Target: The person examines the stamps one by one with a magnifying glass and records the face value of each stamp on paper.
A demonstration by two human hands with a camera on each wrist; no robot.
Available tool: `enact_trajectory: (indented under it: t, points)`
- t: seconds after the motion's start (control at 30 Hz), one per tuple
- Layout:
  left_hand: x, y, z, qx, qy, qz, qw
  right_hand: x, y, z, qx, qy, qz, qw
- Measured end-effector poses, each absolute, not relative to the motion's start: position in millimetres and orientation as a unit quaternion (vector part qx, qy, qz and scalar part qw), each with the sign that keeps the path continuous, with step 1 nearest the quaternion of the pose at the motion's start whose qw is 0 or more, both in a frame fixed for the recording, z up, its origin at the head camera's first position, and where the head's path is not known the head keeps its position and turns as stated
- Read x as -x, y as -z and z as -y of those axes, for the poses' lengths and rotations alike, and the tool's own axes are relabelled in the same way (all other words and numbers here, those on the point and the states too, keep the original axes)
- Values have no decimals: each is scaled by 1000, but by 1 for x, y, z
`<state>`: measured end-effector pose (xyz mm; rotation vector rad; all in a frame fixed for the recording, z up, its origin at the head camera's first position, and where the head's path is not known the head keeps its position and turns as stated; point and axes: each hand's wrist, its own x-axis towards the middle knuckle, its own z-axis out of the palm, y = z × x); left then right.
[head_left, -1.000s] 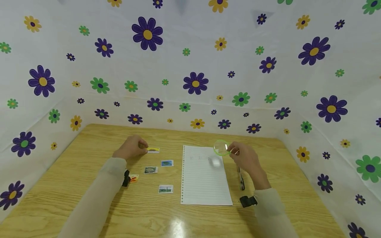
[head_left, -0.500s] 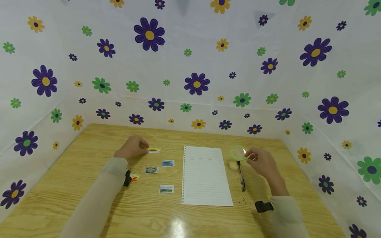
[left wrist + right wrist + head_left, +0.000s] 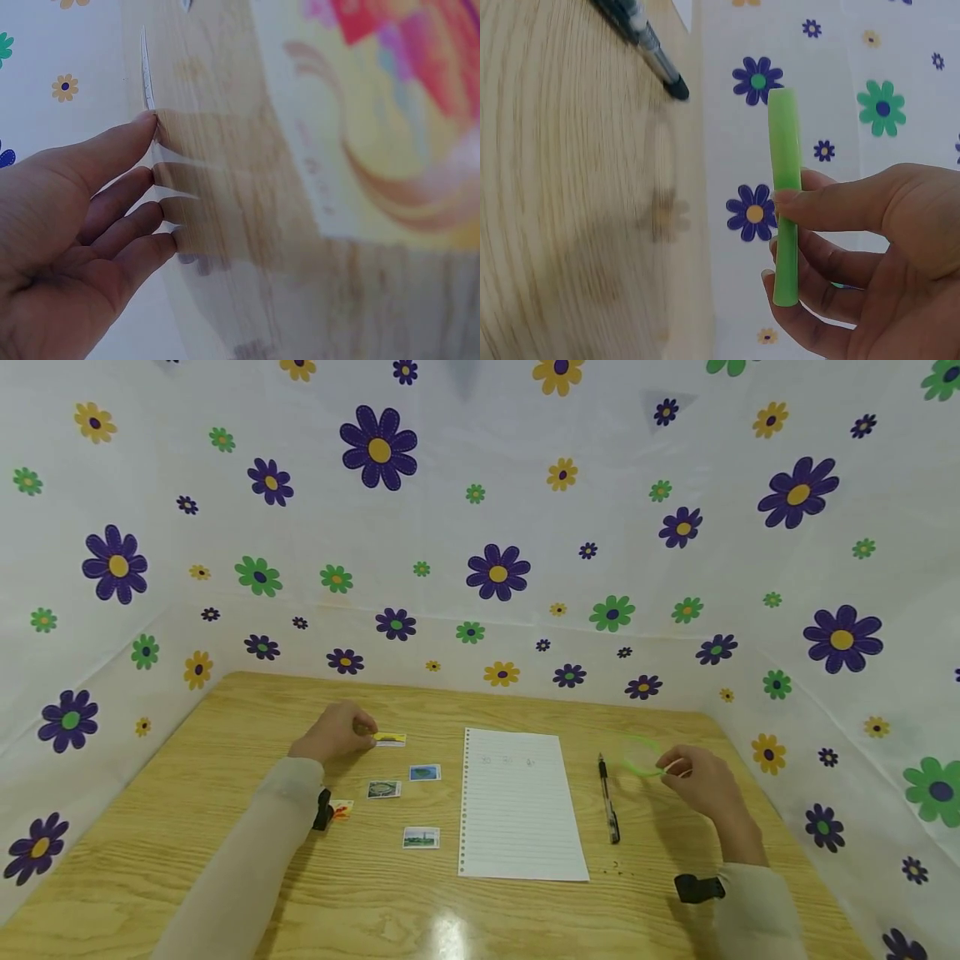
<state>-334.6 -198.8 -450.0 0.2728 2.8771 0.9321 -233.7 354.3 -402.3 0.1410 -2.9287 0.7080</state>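
Observation:
With thumb and fingers, my right hand (image 3: 703,778) grips a lime-green magnifying glass (image 3: 643,770). In the right wrist view the magnifying glass (image 3: 785,199) shows edge-on above the table. At the far left, my left hand (image 3: 337,732) touches the left end of a small yellow picture stamp (image 3: 392,740). The left wrist view shows the thumb at that stamp's edge (image 3: 146,67) and the other fingertips resting on the table. Nearby lie a blue stamp (image 3: 425,772), a stadium-like stamp (image 3: 385,789), a green landscape stamp (image 3: 422,837) and a red-yellow stamp (image 3: 342,810), partly hidden by the left wrist camera.
A lined sheet (image 3: 522,810) with faint handwriting at its top lies mid-table. Right of it is a black pen (image 3: 608,802), with small dark specks (image 3: 617,868) below. Flower-print cloth (image 3: 495,510) walls the back and sides of the wooden table (image 3: 360,902).
My right hand has carried the magnifying glass from over the paper's top right, past the pen, to the right and lower. My left hand has stayed at the yellow stamp.

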Motion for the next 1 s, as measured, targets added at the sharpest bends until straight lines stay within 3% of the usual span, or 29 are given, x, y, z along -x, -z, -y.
enact_trajectory:
  t: [0.4,1.0]
  points:
    - [336,452,201,-89,-304,-947,56,236,409,-380,-19,-235,972,-8]
    - [334,452,200,-93,-304,-946,53,240,426,-395,11,-213,976,-50]
